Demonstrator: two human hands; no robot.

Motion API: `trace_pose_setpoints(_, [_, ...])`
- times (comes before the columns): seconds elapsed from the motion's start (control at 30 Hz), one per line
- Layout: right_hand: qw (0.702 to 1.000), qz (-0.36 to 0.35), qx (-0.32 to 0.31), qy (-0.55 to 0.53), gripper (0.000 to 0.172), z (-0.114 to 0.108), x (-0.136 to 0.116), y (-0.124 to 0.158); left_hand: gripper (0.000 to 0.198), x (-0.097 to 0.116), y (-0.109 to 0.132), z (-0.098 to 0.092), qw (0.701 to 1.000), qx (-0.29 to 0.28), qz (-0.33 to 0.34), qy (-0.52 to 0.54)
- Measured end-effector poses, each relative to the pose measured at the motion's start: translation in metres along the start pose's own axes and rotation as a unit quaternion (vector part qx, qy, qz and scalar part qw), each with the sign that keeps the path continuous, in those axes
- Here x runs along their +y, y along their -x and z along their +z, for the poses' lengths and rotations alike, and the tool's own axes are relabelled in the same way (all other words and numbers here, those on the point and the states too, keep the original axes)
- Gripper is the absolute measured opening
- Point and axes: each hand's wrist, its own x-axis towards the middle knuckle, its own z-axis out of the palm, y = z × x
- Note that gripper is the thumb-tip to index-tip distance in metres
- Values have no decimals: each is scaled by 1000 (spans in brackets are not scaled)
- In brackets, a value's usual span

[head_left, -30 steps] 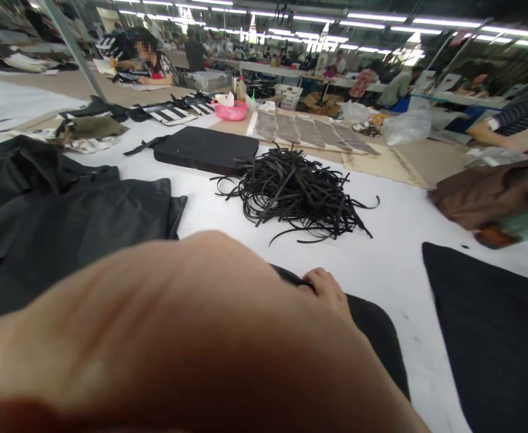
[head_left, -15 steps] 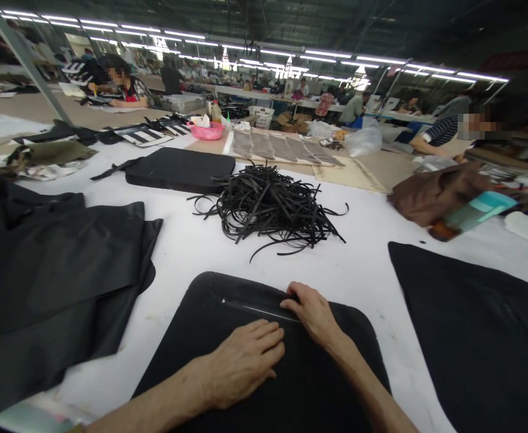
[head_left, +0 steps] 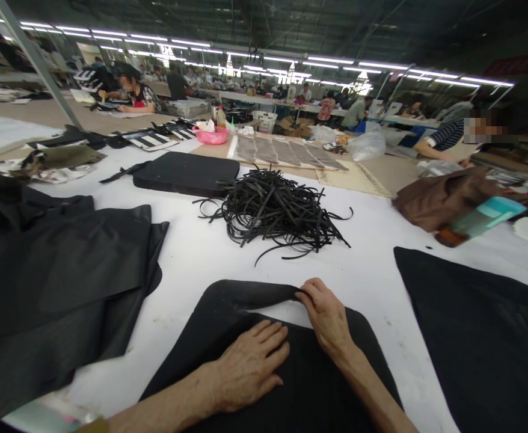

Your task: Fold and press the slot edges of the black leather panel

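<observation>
A black sheet with rounded corners (head_left: 228, 331), like leather or coated fabric, lies on the white table before me. My left hand (head_left: 252, 367) rests flat on its middle, fingers stretched out. The far edge of the sheet is pinched between the thumb and fingers of my right hand (head_left: 320, 310). There the edge strip is raised, and a slit gapes below it with white showing through. Beyond the sheet sits a tangled heap of narrow black strips (head_left: 277, 210). The near end of the sheet runs out of view.
Black material (head_left: 65, 270) is piled at the left; another black sheet (head_left: 475, 319) lies right. A black stack (head_left: 187, 171), pink basin (head_left: 212, 136), brown cloth (head_left: 439, 195) and teal-lidded bottle (head_left: 480, 222) stand farther back. A person in a striped sleeve (head_left: 448, 133) works at far right.
My right hand has pulled the sheet's far edge up and away, so the thin slit has widened into a gap. My left hand stays flat on the sheet. The view has shifted slightly.
</observation>
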Motion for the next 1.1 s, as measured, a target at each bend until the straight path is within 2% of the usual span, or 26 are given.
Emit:
trace_pose_setpoints(0.07, [997, -22, 34, 61, 18, -8, -3, 0, 48, 0, 0, 1, 1000, -2, 0, 6])
trace_pose_setpoints(0.17, [988, -68, 17, 136, 20, -21, -6, 1, 47, 2, 0, -2, 1000, -3, -11, 15])
trace_pose_setpoints(0.27, [981, -94, 4, 167, 23, -30, -7, 2, 48, 10, -6, -12, 998, 3, -50, 28])
trace_pose_setpoints(0.4, [978, -112, 2, 178, 21, -35, -9, 4, 31, 22, -25, -26, 988, 51, -139, 37])
trace_pose_setpoints(0.5, [977, -118, -11, 179, 21, -36, -13, 5, 28, 25, -47, -27, 982, 64, -162, 69])
trace_pose_setpoints(0.6, [979, -98, -31, 176, 21, -34, -14, 4, 28, 20, -66, -16, 978, 43, -161, 123])
trace_pose_setpoints(0.7, [987, -31, -66, 144, 14, -35, -5, 2, 19, 14, -78, -3, 980, 19, -162, 116])
trace_pose_setpoints(0.8, [990, 39, -129, 30, 18, -41, 18, 4, 16, 9, -81, 5, 984, 10, -148, 99])
trace_pose_setpoints(0.87, [981, 62, -177, -53, 22, -46, 36, 9, 17, 8, -81, 6, 987, 4, -137, 90])
trace_pose_setpoints(0.93, [972, 69, -205, -90, 23, -48, 51, 16, 18, 8, -80, 5, 989, -1, -124, 81])
trace_pose_setpoints(1.0, [977, 70, -190, -69, 25, -45, 61, 24, 17, 9, -80, 3, 991, -7, -115, 73])
trace_pose_setpoints(1.1, [993, 42, -109, 25, 29, -36, 63, 33, 16, 13, -79, 1, 993, -17, -106, 57])
